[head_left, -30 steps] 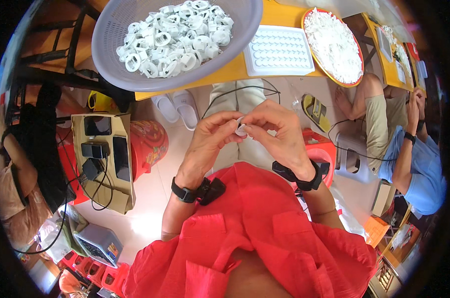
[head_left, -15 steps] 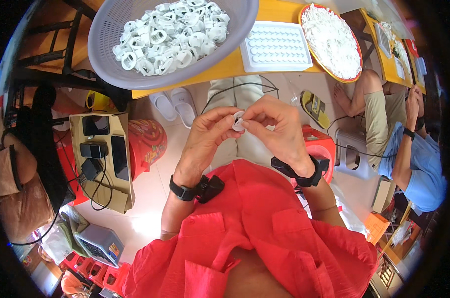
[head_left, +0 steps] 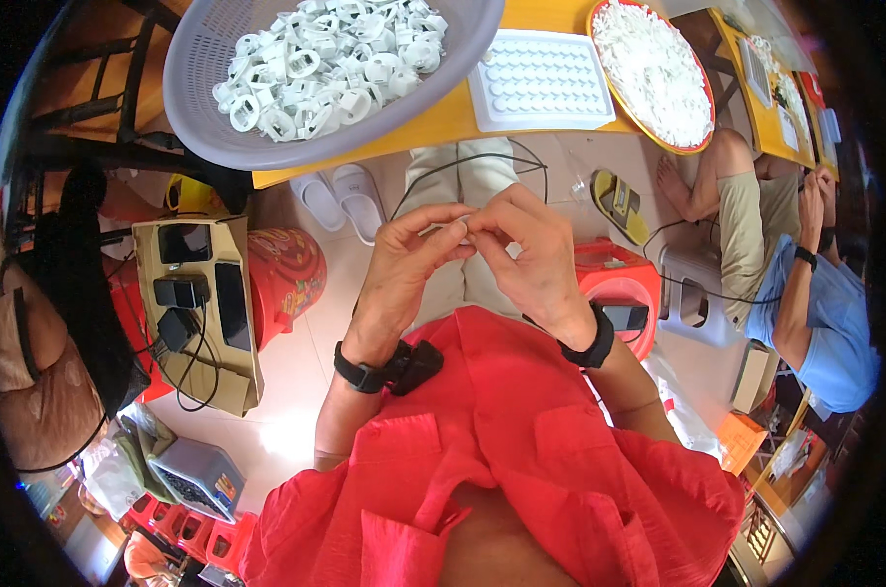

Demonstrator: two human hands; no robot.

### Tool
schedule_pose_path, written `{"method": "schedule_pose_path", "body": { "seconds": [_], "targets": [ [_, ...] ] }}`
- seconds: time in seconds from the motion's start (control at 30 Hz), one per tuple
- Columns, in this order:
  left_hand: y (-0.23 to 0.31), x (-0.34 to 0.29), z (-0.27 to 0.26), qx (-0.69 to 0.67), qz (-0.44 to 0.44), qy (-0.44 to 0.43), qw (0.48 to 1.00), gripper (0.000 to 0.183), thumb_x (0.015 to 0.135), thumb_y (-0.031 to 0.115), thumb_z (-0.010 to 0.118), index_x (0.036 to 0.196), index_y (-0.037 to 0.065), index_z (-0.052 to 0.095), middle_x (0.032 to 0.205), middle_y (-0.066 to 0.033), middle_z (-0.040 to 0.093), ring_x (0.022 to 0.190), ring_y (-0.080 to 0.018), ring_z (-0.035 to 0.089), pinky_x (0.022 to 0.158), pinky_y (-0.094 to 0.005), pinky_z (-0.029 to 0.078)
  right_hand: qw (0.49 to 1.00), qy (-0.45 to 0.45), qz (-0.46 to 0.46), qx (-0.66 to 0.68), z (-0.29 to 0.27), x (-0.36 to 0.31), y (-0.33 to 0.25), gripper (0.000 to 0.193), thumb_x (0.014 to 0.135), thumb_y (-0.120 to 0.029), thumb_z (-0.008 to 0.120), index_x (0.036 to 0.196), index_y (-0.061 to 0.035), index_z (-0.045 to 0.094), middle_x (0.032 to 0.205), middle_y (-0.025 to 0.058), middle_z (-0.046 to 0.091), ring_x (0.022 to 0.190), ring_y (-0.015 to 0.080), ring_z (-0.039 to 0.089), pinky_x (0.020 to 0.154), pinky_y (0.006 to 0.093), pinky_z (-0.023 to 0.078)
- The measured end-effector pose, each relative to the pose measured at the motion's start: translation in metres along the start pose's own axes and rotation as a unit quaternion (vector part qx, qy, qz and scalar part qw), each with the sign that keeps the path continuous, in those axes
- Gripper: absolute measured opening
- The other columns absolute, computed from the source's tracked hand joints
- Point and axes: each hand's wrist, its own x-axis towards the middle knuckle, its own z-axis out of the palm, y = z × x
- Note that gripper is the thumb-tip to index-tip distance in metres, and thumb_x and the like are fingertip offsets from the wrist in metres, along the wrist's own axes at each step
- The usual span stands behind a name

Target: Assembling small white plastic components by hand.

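My left hand (head_left: 408,259) and my right hand (head_left: 529,256) meet above my lap, fingertips pinched together. Between them is a small white round plastic part (head_left: 465,226), mostly hidden by the fingers. The left thumb and fingers hold it from one side; the right thumb and forefinger press at its other side. Beyond my hands, on the yellow table (head_left: 364,157), a grey-purple basket (head_left: 190,108) holds a heap of white plastic ring-shaped parts (head_left: 335,64). Beside it lies a white tray (head_left: 550,123) with rows of round white pieces.
A red-rimmed round tray (head_left: 699,149) of small white pieces stands at the table's right. A cardboard box (head_left: 232,386) with black devices and cables is at left. Slippers (head_left: 355,201) and a red stool (head_left: 643,284) are below. Another person (head_left: 815,323) sits at right.
My right hand has turned and drawn slightly left, its fingers now covering most of the white part that showed between the fingertips before. The view has shifted slightly.
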Motion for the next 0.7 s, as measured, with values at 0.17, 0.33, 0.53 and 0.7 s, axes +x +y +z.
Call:
{"method": "schedule_pose_path", "body": {
  "seconds": [0.17,0.33,0.53,0.7],
  "targets": [
    [0.002,0.002,0.001,0.027,0.016,0.009,0.999,0.018,0.086,0.008,0.058,0.102,0.000,0.061,0.101,-0.0073,0.060,0.088,-0.0144,0.060,0.077,-0.0276,0.051,0.994,0.057,0.061,0.077,0.004,-0.003,-0.007,0.017,0.072,0.004,0.060,0.088,-0.0017,0.058,0.075,0.0068,0.052,0.061,0.0140,0.055,0.051,0.0232,0.044],
    [0.003,0.003,0.008,0.063,0.023,0.021,0.998,0.016,0.087,0.008,0.055,0.100,0.002,0.061,0.099,-0.0070,0.061,0.089,-0.0142,0.059,0.076,-0.0290,0.053,0.943,0.050,0.200,0.261,0.002,-0.004,-0.001,0.015,0.076,0.002,0.059,0.090,0.0012,0.056,0.079,0.0023,0.054,0.062,0.0037,0.051,0.050,0.0177,0.041],
    [-0.002,0.002,0.016,0.162,0.100,0.044,0.981,0.014,0.086,0.006,0.055,0.097,-0.002,0.061,0.098,-0.0062,0.055,0.088,-0.0140,0.059,0.073,-0.0265,0.054,0.925,0.032,0.248,0.285,0.003,-0.002,0.001,0.013,0.077,-0.005,0.060,0.088,0.0003,0.056,0.074,0.0016,0.056,0.064,0.0054,0.053,0.050,0.0193,0.042],
    [-0.005,0.004,0.018,0.217,0.145,0.085,0.962,0.012,0.083,-0.001,0.054,0.093,-0.003,0.061,0.092,-0.0050,0.048,0.076,-0.0124,0.059,0.066,-0.0224,0.051,0.899,0.040,0.280,0.335,0.008,-0.003,0.007,0.012,0.077,-0.005,0.059,0.086,0.0014,0.056,0.073,0.0036,0.058,0.064,0.0073,0.056,0.051,0.0207,0.045]
  ]
}}
